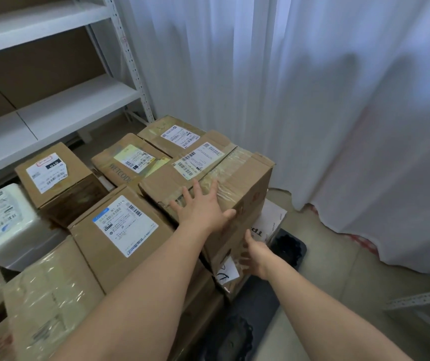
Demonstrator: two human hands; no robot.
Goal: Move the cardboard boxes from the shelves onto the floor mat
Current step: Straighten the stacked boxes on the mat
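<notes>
**Cardboard box under both palms**

Cardboard box point(208, 175) w/ taped top is sitting atop the stack of boxes on the dark floor mat point(255, 300), beside white curtain point(286, 87). You're reaching both arms fwd: left hand point(203, 207) is lying flat on its top, fingers spread wide, gripping nothing. Right hand point(255, 254) is pressing its near side w/ straight fingers. Shelves point(52, 105) are standing upper left.
</notes>
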